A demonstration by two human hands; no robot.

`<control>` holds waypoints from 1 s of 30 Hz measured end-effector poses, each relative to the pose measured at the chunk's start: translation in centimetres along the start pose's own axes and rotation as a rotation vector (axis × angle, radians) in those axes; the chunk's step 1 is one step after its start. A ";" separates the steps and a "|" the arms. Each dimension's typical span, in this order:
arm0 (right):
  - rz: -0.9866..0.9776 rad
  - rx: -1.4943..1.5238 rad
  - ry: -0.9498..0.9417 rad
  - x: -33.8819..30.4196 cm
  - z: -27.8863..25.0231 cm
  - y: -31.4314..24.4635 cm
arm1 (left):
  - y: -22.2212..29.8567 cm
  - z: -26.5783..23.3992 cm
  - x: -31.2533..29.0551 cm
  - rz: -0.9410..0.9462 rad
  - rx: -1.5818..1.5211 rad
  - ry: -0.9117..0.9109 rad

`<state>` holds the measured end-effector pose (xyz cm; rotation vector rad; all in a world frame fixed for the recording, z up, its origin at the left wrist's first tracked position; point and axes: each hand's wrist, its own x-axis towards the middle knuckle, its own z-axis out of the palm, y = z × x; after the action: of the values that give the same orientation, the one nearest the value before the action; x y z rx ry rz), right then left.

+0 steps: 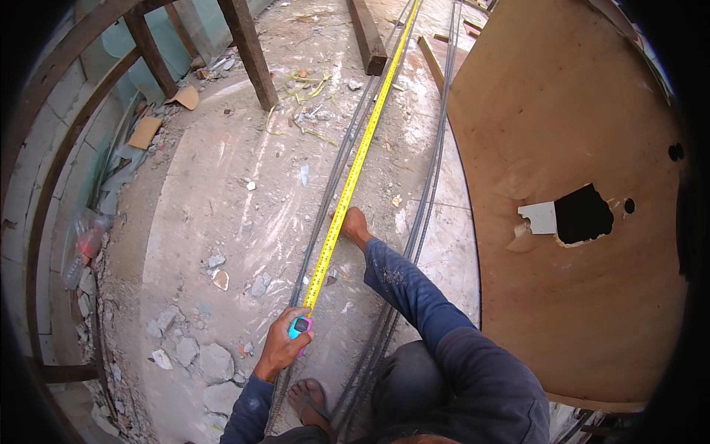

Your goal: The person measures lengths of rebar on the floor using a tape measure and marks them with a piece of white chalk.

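Observation:
My left hand (pixel 279 344) is closed around a tape measure (pixel 301 325) with a turquoise, pink and black case. Its long yellow blade (pixel 362 152) runs out from the case toward the far end of the floor, along a bundle of thin dark steel bars (pixel 325 203). Farther along, my right hand (pixel 355 225) is curled at the blade, a fingertip showing on its left side; the other fingers are partly hidden behind the tape. Another group of bars (pixel 436 163) lies to the right of that arm.
A large brown wooden panel (pixel 569 296) with a jagged hole stands at the right. A wooden frame (pixel 248 55) and glass pieces (pixel 118 174) are on the left. Broken concrete (pixel 216 362) lies near my sandaled foot (pixel 308 403). A timber beam (pixel 367 37) lies at the far end.

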<state>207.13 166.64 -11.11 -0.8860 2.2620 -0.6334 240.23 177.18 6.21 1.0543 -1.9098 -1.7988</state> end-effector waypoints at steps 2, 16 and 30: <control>0.107 0.118 0.036 -0.1 0.3 -0.3 | -0.4 -0.2 0.0 0.019 0.037 0.014; 0.077 -0.013 0.066 0.1 -1.6 -3.1 | -2.2 -1.0 0.6 0.035 0.223 0.092; -0.150 0.818 0.399 -3.6 -6.4 -3.9 | -1.6 -3.6 0.4 0.032 0.263 0.178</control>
<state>206.42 168.01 -2.91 -0.5335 1.9502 -1.7620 242.88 174.43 5.13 1.2155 -2.0768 -1.4100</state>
